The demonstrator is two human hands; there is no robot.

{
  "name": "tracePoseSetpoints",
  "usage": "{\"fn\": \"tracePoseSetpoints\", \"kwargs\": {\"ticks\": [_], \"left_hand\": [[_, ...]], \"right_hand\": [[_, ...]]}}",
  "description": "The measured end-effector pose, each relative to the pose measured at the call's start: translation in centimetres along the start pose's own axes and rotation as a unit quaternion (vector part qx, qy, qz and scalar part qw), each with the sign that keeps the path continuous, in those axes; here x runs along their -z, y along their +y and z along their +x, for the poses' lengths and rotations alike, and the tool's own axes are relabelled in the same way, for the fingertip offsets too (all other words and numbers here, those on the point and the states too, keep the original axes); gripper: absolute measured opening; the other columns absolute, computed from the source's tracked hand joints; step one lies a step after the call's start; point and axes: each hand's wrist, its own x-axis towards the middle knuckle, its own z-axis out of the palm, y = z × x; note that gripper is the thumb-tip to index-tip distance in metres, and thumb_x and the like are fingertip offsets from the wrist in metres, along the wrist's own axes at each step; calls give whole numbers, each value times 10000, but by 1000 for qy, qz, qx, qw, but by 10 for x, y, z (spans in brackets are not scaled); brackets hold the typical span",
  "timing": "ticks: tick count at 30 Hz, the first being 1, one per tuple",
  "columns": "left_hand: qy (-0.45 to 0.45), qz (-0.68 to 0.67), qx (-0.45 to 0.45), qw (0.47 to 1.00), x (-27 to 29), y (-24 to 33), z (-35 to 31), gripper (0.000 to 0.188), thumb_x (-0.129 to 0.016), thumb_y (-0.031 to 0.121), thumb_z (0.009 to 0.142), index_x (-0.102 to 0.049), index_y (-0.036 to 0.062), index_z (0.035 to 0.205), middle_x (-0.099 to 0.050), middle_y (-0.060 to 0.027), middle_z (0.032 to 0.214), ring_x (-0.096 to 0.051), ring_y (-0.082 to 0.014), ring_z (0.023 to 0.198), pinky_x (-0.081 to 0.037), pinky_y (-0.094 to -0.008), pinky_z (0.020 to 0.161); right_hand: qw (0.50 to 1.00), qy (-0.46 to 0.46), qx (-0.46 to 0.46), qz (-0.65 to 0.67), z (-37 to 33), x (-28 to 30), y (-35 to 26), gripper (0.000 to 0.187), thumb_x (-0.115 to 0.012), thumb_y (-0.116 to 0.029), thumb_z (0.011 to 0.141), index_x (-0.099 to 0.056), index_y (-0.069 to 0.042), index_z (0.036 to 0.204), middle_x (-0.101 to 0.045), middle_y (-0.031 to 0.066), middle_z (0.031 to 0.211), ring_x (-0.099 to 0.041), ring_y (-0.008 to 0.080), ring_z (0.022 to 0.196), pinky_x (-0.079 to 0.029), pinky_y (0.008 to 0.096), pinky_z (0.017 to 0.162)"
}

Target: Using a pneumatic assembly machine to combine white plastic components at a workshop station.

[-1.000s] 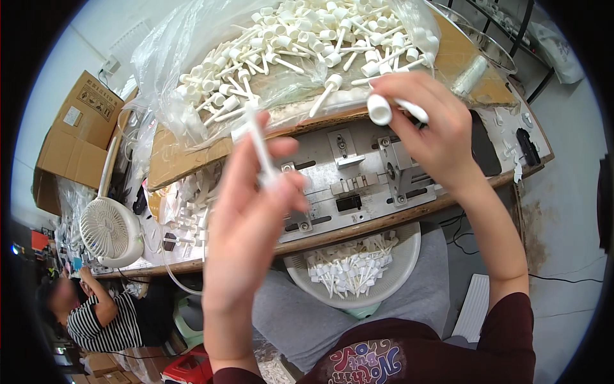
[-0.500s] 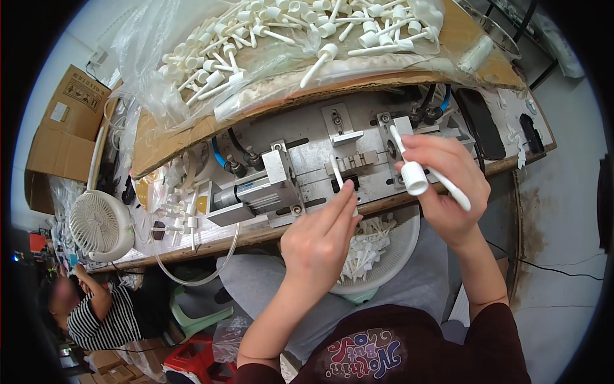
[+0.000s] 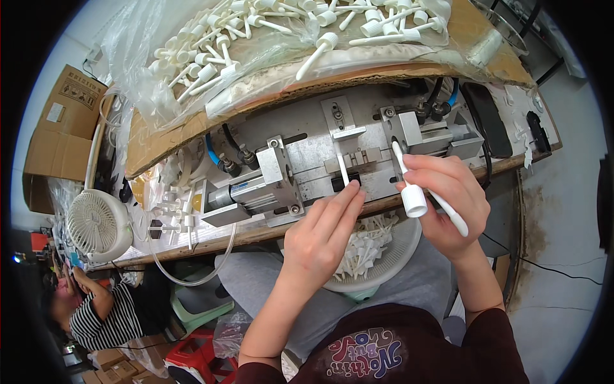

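My right hand [image 3: 453,198] grips a white capped stick [image 3: 414,200], its ribbed cap with the hollow end toward me. A second white stick [image 3: 455,219] pokes out below the same fingers. My left hand [image 3: 320,240] reaches to the metal fixture, fingers close together and fingertips on the near end of a white stick [image 3: 342,161]. That stick lies beside a small slotted metal block [image 3: 361,160], its far end close to a metal stop plate [image 3: 348,132]. The left thumb is mostly hidden.
Air cylinders [image 3: 256,189] flank the fixture. Behind, capped sticks [image 3: 208,73] heap on plastic over cardboard [image 3: 157,137]. A basket [image 3: 401,259] of white pieces sits at my lap. A fan [image 3: 99,224] and tubing [image 3: 192,280] lie left, a black phone [image 3: 487,121] right. A person [image 3: 109,317] sits far left.
The stick at my left fingertips has slid away from me, nearer the stop plate. My right hand has dipped slightly, still gripping its pieces. The view has shifted a little.
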Motion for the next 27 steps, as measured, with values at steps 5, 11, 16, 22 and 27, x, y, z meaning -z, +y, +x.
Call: {"fn": "tracePoseSetpoints", "kwargs": {"ticks": [5, 11, 16, 22, 27], "left_hand": [[0, -22, 13, 1000, 0, -1, -1, 319, -765, -59, 762, -734, -21, 1078, -735, -138, 1126, -727, -244, 860, -595, -327, 718], [0, -45, 24, 999, -1, -1, -2, 322, -767, -60, 769, -733, -27, 1087, -734, -153, 1138, -733, -259, 886, -600, -336, 745], [-1, -48, 17, 999, -1, -4, -4, 331, -778, -45, 776, -731, -29, 1103, -729, -157, 1151, -735, -254, 891, -599, -335, 740], [38, -312, 221, 923, 27, 27, 1, 389, -845, -22, 747, -728, -18, 1119, -714, -130, 1063, -726, -187, 872, -615, -301, 707], [56, -277, 172, 944, 26, 23, -5, 389, -849, -16, 746, -727, -17, 1115, -683, -130, 1117, -711, -171, 836, -611, -284, 685]], "right_hand": [[1000, -12, -15, -3, -2, 0, -3, 297, -804, 49, 721, -713, -5, 998, -743, 165, 1034, -696, 252, 785, -515, 320, 664], [1000, -2, 9, -10, -2, -7, -3, 299, -761, 49, 690, -707, 2, 980, -729, 147, 1001, -682, 261, 724, -527, 322, 608], [999, -21, 26, -22, -7, -5, -4, 287, -760, -76, 726, -711, -6, 999, -728, 142, 1019, -681, 250, 732, -525, 319, 604], [983, -78, 106, -125, -15, -4, -14, 278, -691, -165, 785, -708, -4, 1012, -722, 140, 1040, -673, 222, 765, -532, 312, 613], [994, -47, 78, -56, -16, -17, -18, 310, -691, -102, 772, -707, 21, 1056, -722, 166, 1053, -684, 241, 778, -549, 312, 632]]}}
